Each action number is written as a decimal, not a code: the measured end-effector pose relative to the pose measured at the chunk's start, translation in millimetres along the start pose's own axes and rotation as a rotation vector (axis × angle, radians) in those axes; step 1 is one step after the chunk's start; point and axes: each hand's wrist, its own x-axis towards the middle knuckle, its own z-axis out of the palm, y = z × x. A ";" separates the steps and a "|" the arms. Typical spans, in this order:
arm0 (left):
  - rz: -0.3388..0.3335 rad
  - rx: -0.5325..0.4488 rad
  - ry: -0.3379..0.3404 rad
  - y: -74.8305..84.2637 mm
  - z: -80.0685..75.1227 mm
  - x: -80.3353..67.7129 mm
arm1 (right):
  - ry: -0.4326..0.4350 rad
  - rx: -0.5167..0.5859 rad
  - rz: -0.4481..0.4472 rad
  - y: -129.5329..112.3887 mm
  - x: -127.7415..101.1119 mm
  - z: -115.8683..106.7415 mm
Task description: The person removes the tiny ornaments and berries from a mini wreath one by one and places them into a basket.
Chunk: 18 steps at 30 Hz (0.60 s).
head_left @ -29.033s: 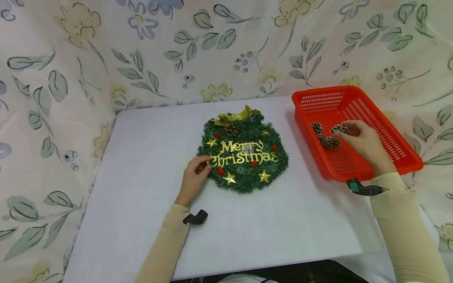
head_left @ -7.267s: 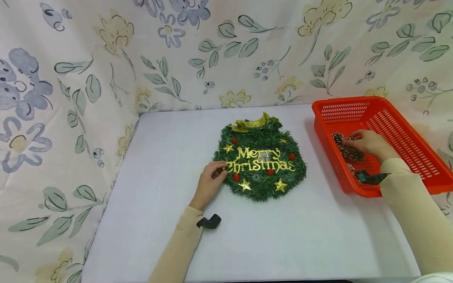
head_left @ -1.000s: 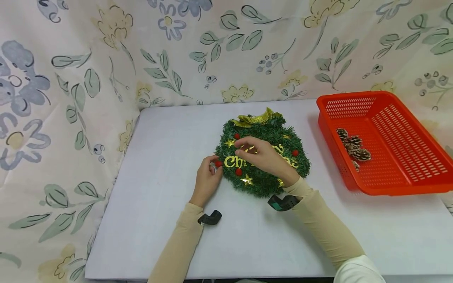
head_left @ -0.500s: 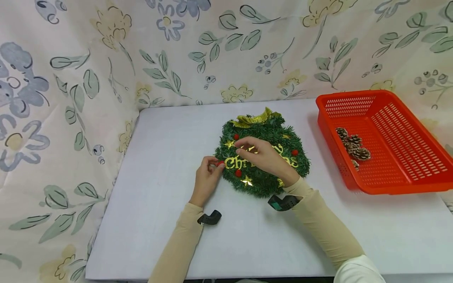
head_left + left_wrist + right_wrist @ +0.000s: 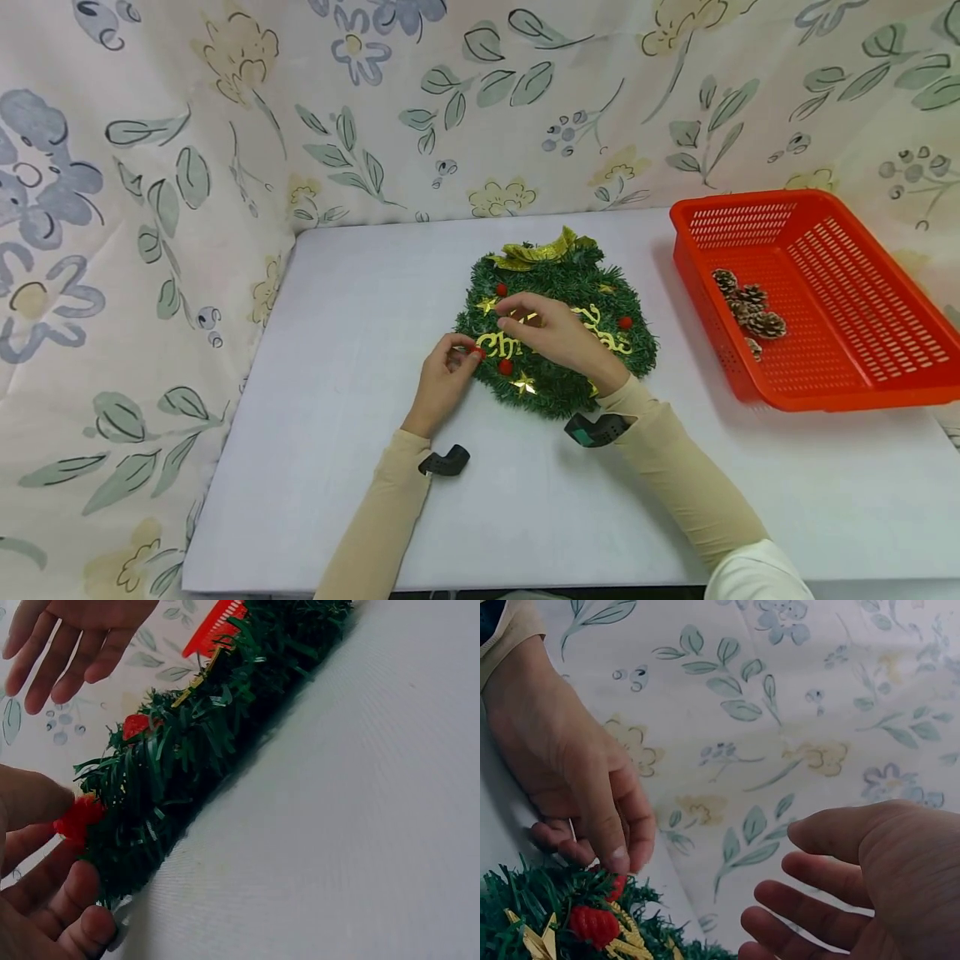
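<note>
A green tinsel wreath (image 5: 555, 279) with gold "Merry Christmas" lettering (image 5: 495, 343), gold stars (image 5: 524, 382) and a gold bow (image 5: 536, 252) lies on the table. At its left edge my left hand (image 5: 441, 379) pinches a red berry ornament (image 5: 79, 819) between thumb and fingers, right against the tinsel. Another red berry (image 5: 595, 925) sits close by on the wreath. My right hand (image 5: 558, 333) hovers over the middle of the wreath, fingers spread and loosely bent, holding nothing. It covers part of the lettering in the head view.
A red plastic basket (image 5: 765, 200) stands on the right of the white table (image 5: 337, 333). Several pine cones (image 5: 767, 325) lie along its left side. Floral cloth (image 5: 360, 125) hangs behind and to the left.
Over the last second my left hand has shifted slightly right with the red berry, onto the wreath's edge. My right hand, earlier in the basket, is now over the wreath. The wreath's pine cone is gone.
</note>
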 end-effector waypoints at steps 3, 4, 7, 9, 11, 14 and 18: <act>0.004 -0.009 0.026 -0.9 1.4 -0.5 | 0.001 0.004 -0.008 1.6 0.6 2.5; 0.009 -0.009 0.029 -0.9 1.8 -0.4 | -0.003 -0.002 -0.011 2.6 0.9 3.7; 0.036 0.006 0.038 -0.5 2.1 -0.3 | -0.025 -0.030 -0.003 5.8 1.6 8.6; 0.051 0.008 0.042 -0.4 2.0 -0.2 | -0.048 -0.062 0.007 8.6 2.8 12.7; 0.065 0.004 0.051 -0.5 2.1 0.0 | -0.071 -0.092 0.009 11.4 4.6 16.4; 0.069 -0.014 0.057 0.0 2.4 0.3 | -0.100 -0.130 0.007 15.6 8.1 20.8; 0.051 -0.037 0.056 0.8 3.0 0.9 | -0.126 -0.176 0.012 19.8 13.1 24.6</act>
